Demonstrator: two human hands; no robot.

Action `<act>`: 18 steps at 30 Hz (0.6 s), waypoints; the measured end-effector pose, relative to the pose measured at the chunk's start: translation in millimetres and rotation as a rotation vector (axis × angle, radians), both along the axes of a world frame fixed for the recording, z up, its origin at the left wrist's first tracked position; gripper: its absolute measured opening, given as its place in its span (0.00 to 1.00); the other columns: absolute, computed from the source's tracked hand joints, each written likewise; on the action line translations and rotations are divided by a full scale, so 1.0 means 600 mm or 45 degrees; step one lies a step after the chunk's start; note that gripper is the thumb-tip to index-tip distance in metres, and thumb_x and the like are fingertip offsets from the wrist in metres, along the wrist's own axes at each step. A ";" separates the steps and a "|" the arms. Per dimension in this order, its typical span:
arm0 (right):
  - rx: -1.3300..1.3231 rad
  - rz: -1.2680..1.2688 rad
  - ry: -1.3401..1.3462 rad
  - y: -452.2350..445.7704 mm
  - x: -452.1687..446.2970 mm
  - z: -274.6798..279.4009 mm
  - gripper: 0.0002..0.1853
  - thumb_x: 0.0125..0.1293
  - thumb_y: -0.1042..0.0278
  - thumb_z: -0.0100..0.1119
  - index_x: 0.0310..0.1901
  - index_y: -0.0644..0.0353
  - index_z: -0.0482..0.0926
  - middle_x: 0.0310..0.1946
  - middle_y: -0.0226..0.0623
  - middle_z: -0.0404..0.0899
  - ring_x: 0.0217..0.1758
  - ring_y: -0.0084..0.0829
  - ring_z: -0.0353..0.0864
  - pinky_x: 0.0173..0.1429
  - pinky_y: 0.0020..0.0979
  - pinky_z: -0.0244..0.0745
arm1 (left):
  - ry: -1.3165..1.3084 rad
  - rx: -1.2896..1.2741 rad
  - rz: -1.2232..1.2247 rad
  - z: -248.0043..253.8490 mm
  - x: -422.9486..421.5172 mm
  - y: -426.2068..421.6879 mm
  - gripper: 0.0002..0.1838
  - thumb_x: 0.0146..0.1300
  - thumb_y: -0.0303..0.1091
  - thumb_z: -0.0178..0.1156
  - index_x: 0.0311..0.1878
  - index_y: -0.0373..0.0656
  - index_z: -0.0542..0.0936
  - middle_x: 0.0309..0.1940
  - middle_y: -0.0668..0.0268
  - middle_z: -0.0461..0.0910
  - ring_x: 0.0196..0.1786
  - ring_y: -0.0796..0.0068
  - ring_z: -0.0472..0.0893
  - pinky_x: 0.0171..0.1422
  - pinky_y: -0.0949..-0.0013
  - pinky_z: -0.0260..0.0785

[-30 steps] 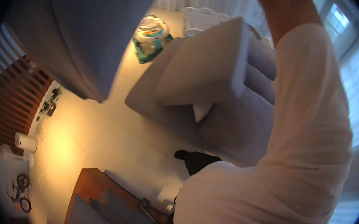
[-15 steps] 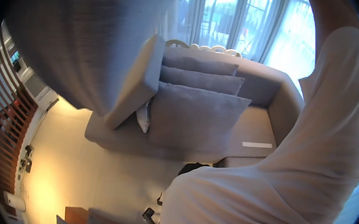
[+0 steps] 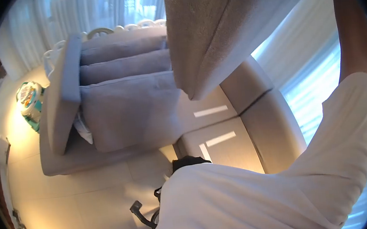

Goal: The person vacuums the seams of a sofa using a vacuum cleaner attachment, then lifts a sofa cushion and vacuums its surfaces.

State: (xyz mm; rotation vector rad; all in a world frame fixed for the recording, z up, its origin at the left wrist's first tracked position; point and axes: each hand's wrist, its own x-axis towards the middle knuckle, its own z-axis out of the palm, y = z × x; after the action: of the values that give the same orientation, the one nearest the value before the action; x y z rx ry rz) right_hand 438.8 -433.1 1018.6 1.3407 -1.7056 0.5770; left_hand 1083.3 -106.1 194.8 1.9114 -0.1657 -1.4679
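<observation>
A large grey-brown sofa cushion (image 3: 228,30) is up in the air at the top of the view, one corner pointing down over the sofa seat. My right arm (image 3: 353,32) rises along the right edge in a pale sleeve, and its hand lies outside the picture. My left hand does not show either, so how the cushion is gripped is hidden. Below stands the grey L-shaped sofa (image 3: 277,123). Several grey cushions are stacked on it, a big one (image 3: 130,111) in front, and a thick seat cushion (image 3: 64,95) leans upright at the left end.
White strips (image 3: 221,138) show on the bare sofa seats. A colourful toy (image 3: 29,100) sits on the tiled floor (image 3: 89,194) behind the left end. Pale curtains (image 3: 313,44) hang along the windows. A dark object with a curved arm (image 3: 142,215) is beside my body.
The raised cushion has swung from upper left to upper centre-right. My view has turned right, bringing the sofa's corner and second seat into sight.
</observation>
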 end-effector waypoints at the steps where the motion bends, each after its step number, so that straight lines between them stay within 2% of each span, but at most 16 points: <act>1: 0.018 -0.026 -0.018 0.009 -0.033 -0.009 0.18 0.68 0.54 0.56 0.47 0.59 0.85 0.44 0.46 0.87 0.50 0.41 0.86 0.59 0.37 0.77 | 0.010 0.011 0.003 0.005 -0.007 0.001 0.22 0.54 0.16 0.60 0.53 0.40 0.76 0.43 0.67 0.78 0.41 0.69 0.78 0.47 0.62 0.73; 6: 0.088 -0.087 -0.099 0.004 -0.191 -0.039 0.20 0.71 0.51 0.54 0.50 0.60 0.84 0.45 0.46 0.87 0.52 0.41 0.85 0.60 0.37 0.76 | 0.039 0.035 0.016 0.034 -0.044 -0.029 0.23 0.53 0.13 0.59 0.54 0.40 0.75 0.43 0.68 0.77 0.42 0.69 0.78 0.47 0.63 0.73; 9: 0.150 -0.092 -0.159 -0.029 -0.275 -0.063 0.22 0.72 0.50 0.53 0.51 0.60 0.84 0.46 0.47 0.86 0.53 0.40 0.85 0.61 0.36 0.75 | 0.037 0.033 -0.034 0.091 -0.065 -0.081 0.24 0.53 0.12 0.59 0.54 0.40 0.75 0.44 0.68 0.77 0.42 0.70 0.77 0.48 0.63 0.72; 10: 0.167 -0.090 -0.172 -0.039 -0.300 -0.071 0.22 0.73 0.49 0.53 0.52 0.60 0.84 0.46 0.47 0.86 0.53 0.40 0.85 0.62 0.36 0.75 | 0.034 0.001 -0.161 -0.015 -0.017 -0.054 0.21 0.53 0.10 0.57 0.50 0.41 0.74 0.39 0.68 0.74 0.41 0.72 0.76 0.47 0.65 0.72; 11: 0.182 -0.088 -0.181 -0.052 -0.321 -0.072 0.23 0.73 0.49 0.52 0.53 0.60 0.84 0.47 0.47 0.86 0.53 0.40 0.85 0.62 0.36 0.75 | 0.066 0.079 -0.195 0.033 -0.022 -0.091 0.21 0.53 0.11 0.58 0.49 0.41 0.73 0.36 0.68 0.72 0.39 0.72 0.76 0.46 0.66 0.72; 13: 0.210 -0.092 -0.212 -0.065 -0.359 -0.085 0.24 0.74 0.48 0.52 0.54 0.61 0.83 0.47 0.47 0.86 0.54 0.40 0.85 0.63 0.36 0.74 | 0.354 -0.099 -0.228 0.063 -0.021 -0.121 0.19 0.55 0.14 0.60 0.49 0.42 0.73 0.37 0.67 0.75 0.40 0.71 0.77 0.46 0.66 0.72; 14: 0.224 -0.090 -0.229 -0.075 -0.380 -0.092 0.24 0.75 0.47 0.51 0.54 0.61 0.83 0.47 0.47 0.86 0.54 0.40 0.84 0.63 0.36 0.74 | 0.345 -0.077 -0.238 0.075 -0.024 -0.138 0.19 0.55 0.14 0.60 0.49 0.42 0.73 0.37 0.67 0.75 0.40 0.71 0.77 0.46 0.66 0.72; 16: 0.259 -0.082 -0.263 -0.095 -0.419 -0.108 0.25 0.76 0.46 0.50 0.55 0.61 0.83 0.48 0.47 0.86 0.55 0.40 0.84 0.64 0.35 0.74 | -0.023 -0.073 -0.628 0.100 -0.036 -0.180 0.17 0.56 0.16 0.61 0.48 0.42 0.74 0.38 0.67 0.77 0.40 0.71 0.79 0.46 0.66 0.73; 18: 0.303 -0.060 -0.296 -0.120 -0.452 -0.118 0.26 0.77 0.45 0.50 0.56 0.61 0.83 0.48 0.47 0.86 0.56 0.40 0.84 0.64 0.35 0.74 | -0.105 -0.046 -0.716 0.123 -0.050 -0.215 0.16 0.56 0.16 0.60 0.48 0.42 0.74 0.38 0.67 0.78 0.40 0.71 0.79 0.46 0.66 0.73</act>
State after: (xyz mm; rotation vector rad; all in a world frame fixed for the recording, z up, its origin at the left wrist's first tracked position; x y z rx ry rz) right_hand 167.5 -504.9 947.8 1.4382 -2.0418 0.5319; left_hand 1053.6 -235.3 268.6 1.9885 -0.8172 -1.7176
